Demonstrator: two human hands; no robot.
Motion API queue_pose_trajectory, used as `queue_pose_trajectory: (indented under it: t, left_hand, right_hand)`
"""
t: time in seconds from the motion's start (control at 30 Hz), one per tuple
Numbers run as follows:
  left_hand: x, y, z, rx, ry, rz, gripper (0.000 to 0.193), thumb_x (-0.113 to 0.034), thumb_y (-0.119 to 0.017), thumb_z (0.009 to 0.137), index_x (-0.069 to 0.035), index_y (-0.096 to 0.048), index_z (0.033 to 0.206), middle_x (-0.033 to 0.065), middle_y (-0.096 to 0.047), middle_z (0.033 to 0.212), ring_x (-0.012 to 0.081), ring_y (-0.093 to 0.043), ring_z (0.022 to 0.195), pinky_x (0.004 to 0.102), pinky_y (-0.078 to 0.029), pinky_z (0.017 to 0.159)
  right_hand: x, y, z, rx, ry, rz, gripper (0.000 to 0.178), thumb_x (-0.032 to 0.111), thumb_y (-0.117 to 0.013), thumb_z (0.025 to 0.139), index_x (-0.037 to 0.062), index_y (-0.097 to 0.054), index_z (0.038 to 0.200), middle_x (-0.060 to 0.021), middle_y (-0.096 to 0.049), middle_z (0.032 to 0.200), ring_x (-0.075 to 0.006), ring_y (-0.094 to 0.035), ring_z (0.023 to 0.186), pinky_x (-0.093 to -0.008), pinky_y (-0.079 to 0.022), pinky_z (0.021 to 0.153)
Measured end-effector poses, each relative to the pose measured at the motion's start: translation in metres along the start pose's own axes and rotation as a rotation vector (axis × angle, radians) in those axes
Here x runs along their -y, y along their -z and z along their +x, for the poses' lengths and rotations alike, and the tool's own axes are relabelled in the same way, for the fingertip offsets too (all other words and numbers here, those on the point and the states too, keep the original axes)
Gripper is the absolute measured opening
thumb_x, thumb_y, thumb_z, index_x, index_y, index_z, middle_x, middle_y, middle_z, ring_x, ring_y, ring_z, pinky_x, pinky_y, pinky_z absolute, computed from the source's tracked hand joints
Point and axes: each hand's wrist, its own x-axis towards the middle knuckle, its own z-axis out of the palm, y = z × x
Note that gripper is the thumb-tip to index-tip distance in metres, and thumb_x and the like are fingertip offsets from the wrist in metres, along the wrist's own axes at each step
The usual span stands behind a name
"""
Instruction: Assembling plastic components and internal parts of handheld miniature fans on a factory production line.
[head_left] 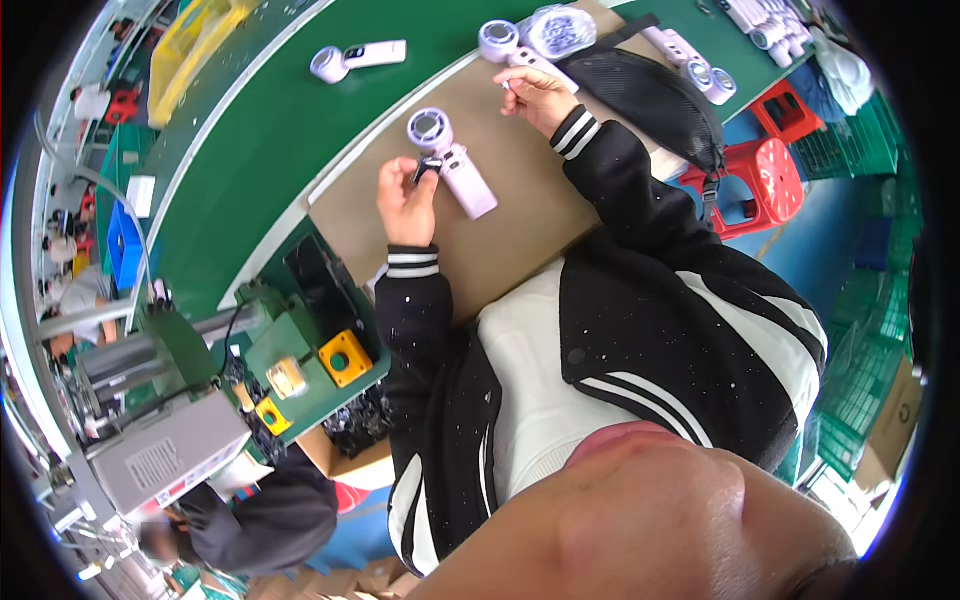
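Observation:
A lilac handheld fan [468, 186] with a round head lies on the brown board [540, 200] in front of me. My left hand [407, 205] is closed at the fan's neck, thumb and fingers pinching a small black piece whose kind I cannot make out. Farther off to the right, my right hand [540, 100] is raised over the board with its fingertips pinched together. Something tiny and pale may be between them, too small to name. Just beyond that hand rests a second lilac fan [498, 41], beside a clear plastic bag of small parts [562, 34].
Another fan [376, 54] lies on the green conveyor belt [290, 130]. A black mesh bag [645, 100] occupies the right side, with more fans [690, 68] past it. Left of me stands a green machine [285, 335] with a yellow button box [346, 359]. Red stools [765, 180] are at right.

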Motion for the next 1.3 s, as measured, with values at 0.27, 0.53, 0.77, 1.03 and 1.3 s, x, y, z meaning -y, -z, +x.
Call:
queue_pose_trajectory:
  t: [0.27, 0.53, 0.77, 1.03, 1.3]
  left_hand:
    - [-0.019, -0.010, -0.002, -0.137, 0.021, 0.069, 0.042, 0.007, -0.062, 0.083, 0.000, -0.046, 0.122, 0.0058, -0.058, 0.089, 0.0109, -0.056, 0.074, 0.0239, -0.047, 0.068]
    - [-0.011, -0.006, -0.002, -0.198, -0.019, 0.038, 0.029, 0.005, -0.063, 0.084, -0.003, -0.052, 0.110, 0.0031, -0.059, 0.086, 0.0070, -0.053, 0.072, 0.0209, -0.044, 0.065]
    - [-0.016, -0.009, -0.004, -0.210, -0.008, 0.045, 0.028, 0.005, -0.062, 0.085, -0.001, -0.053, 0.111, 0.0043, -0.061, 0.087, 0.0079, -0.055, 0.074, 0.0208, -0.046, 0.068]
    - [-0.018, -0.010, -0.004, -0.271, -0.033, 0.015, 0.025, 0.007, -0.061, 0.085, 0.001, -0.055, 0.109, 0.0060, -0.061, 0.090, 0.0104, -0.059, 0.077, 0.0236, -0.050, 0.070]
    - [-0.023, -0.023, -0.003, -0.119, -0.056, 0.025, 0.023, 0.003, -0.065, 0.086, -0.001, -0.060, 0.108, 0.0034, -0.063, 0.089, 0.0082, -0.059, 0.076, 0.0220, -0.049, 0.068]
  right_hand:
    - [0.001, -0.070, -0.024, 0.029, -0.187, -0.348, 0.011, 0.013, -0.054, 0.098, 0.0057, -0.055, 0.106, -0.0108, -0.066, 0.095, -0.0140, -0.062, 0.072, -0.0308, -0.055, 0.071]
    - [-0.037, -0.101, -0.041, 0.020, 0.234, -0.970, 0.009, 0.010, -0.064, 0.085, 0.0114, -0.064, 0.094, -0.0085, -0.053, 0.094, -0.0261, -0.049, 0.092, -0.0357, -0.045, 0.082]
    - [-0.043, -0.112, -0.041, -0.089, 0.340, -1.130, 0.011, 0.008, -0.062, 0.085, 0.0102, -0.061, 0.095, -0.0079, -0.047, 0.094, -0.0179, -0.050, 0.081, -0.0295, -0.045, 0.070]
    - [-0.054, -0.118, -0.036, -0.254, 0.331, -0.910, 0.018, 0.015, -0.065, 0.082, 0.0081, -0.057, 0.097, -0.0150, -0.052, 0.095, -0.0304, -0.048, 0.093, -0.0375, -0.044, 0.084]
    - [-0.035, -0.106, -0.032, -0.036, 0.192, -0.803, 0.011, 0.014, -0.063, 0.091, 0.0038, -0.059, 0.091, 0.0006, -0.058, 0.073, -0.0065, -0.048, 0.063, -0.0255, -0.042, 0.058]
